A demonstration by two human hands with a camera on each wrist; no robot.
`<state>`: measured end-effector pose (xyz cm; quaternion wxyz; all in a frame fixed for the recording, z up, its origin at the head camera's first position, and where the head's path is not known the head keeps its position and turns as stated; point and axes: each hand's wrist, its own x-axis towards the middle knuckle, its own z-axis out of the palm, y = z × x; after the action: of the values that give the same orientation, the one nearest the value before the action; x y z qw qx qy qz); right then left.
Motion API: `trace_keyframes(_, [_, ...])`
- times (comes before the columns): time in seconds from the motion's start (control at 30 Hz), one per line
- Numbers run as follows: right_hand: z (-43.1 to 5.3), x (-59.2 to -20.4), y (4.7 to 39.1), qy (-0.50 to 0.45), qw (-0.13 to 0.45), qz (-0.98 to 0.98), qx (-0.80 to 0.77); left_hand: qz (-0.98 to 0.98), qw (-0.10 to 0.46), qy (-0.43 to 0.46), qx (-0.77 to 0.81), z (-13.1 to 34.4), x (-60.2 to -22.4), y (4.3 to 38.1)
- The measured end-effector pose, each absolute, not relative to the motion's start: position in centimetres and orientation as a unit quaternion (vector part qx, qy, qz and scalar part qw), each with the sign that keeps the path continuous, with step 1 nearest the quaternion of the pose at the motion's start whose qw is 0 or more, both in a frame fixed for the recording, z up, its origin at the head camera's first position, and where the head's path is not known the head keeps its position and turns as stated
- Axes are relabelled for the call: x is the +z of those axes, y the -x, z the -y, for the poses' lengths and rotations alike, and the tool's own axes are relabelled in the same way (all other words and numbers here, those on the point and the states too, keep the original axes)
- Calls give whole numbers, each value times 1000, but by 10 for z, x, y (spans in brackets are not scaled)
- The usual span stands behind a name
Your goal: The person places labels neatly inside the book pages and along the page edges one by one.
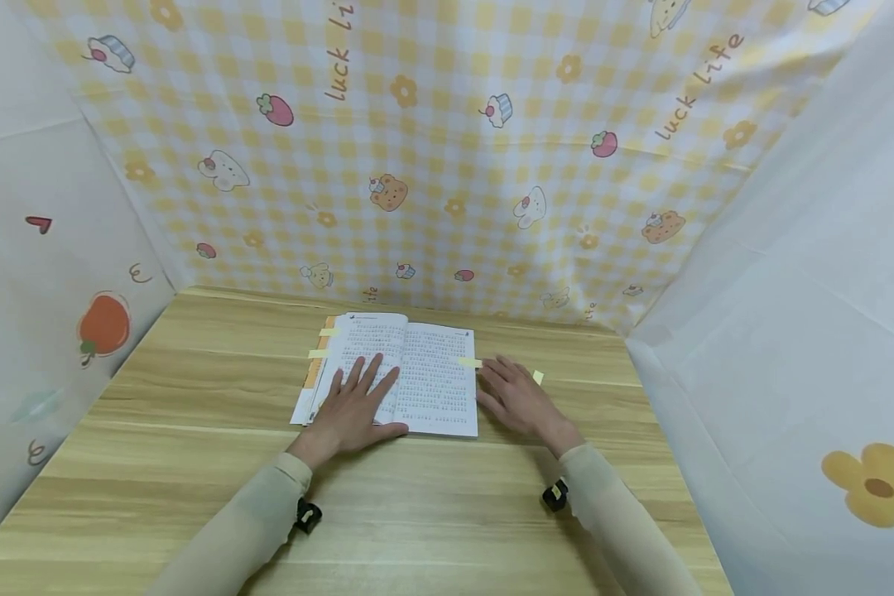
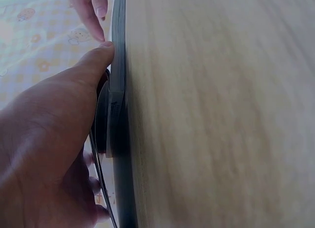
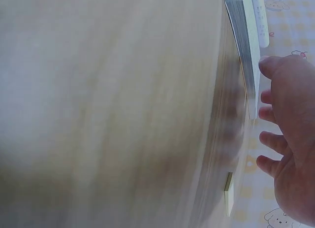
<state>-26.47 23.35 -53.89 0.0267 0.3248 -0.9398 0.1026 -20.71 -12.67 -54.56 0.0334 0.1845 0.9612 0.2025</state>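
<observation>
An open book with printed pages lies on the wooden table. My left hand rests flat on its left page, fingers spread, thumb at the bottom edge near the fold. Beside the right page's outer edge is my right hand, fingers loosely bent, with nothing seen in its grasp. A pale yellow sticky tab sticks out from that page, its outer end right by the right fingertips. Two more sticky tabs jut from the book's left side. In the right wrist view the thumb is close to the book's page edges.
A small pale yellow sticky-note pad lies on the table just beyond the right hand. A checked, patterned cloth hangs behind the table, and white cloth sheets close off both sides.
</observation>
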Motion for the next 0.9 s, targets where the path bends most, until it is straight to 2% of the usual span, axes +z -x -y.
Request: trace_keyframes(0.9, [-235, -544, 224, -371, 35, 924, 91, -960, 29, -189, 203, 127, -548, 207])
